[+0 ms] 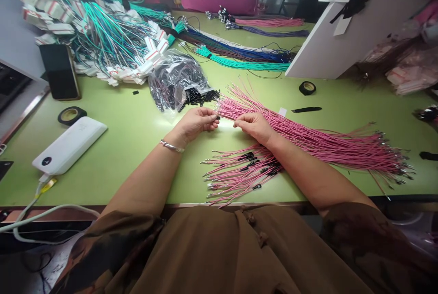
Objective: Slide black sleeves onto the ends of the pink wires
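Observation:
In the middle of the head view, my left hand (pixel 200 121) is closed in a pinch on a small black sleeve (pixel 218 118). Opposite it, my right hand (pixel 253 126) pinches a pink wire whose end reaches toward the sleeve; whether the two join is too small to tell. Beneath and beyond my right hand lies a large bundle of pink wires (pixel 318 141) with metal terminals at both ends. Nearer my body, a smaller group of pink wires (pixel 232 175) carries black sleeves. Loose black sleeves (pixel 198 97) spill from a clear plastic bag (pixel 178 75) behind my left hand.
Teal wires with white tags (pixel 106 29) pile up at the back left, beside a phone (pixel 59 72). A white power bank (pixel 70 148) and black tape roll (pixel 71 115) lie left. Another tape roll (pixel 307 88) sits near a white upright panel (pixel 328 43) on the right.

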Demonstrator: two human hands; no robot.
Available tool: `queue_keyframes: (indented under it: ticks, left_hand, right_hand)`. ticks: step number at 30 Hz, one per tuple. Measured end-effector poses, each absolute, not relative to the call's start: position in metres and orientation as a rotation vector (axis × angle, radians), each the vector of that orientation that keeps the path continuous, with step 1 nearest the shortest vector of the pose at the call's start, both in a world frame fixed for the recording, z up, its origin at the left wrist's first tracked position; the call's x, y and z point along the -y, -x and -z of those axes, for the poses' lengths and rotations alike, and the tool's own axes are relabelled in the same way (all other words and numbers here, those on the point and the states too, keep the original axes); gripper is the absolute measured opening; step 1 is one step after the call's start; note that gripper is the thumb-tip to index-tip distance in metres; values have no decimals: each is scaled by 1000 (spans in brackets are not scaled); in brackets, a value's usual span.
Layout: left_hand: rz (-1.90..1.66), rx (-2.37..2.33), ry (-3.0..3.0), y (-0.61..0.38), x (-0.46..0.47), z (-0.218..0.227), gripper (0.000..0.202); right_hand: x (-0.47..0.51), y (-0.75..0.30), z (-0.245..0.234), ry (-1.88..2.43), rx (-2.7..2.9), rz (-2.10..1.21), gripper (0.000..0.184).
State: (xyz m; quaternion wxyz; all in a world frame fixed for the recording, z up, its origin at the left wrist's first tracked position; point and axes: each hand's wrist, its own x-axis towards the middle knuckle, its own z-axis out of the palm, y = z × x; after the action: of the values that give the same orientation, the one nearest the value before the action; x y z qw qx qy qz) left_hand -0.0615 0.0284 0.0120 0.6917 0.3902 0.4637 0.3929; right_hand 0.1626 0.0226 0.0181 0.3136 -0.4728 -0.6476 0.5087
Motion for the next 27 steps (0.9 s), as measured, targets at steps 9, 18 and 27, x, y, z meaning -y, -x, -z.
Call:
queue_keyframes:
  ticks: [9, 18, 27]
  left_hand:
    - [-875, -1026, -886, 63, -30, -10, 29]
    - [-719, -1053, -1209, 52, -21, -18, 22]
    - [-828, -1187, -1346, 42, -15, -18, 18]
  right_hand:
    - [-25, -162, -18, 1275, 1744, -1320, 25]
    - [-26, -164, -19, 1223, 1908, -1374, 22]
    - [-29, -164, -16, 1225, 1981, -1269, 20]
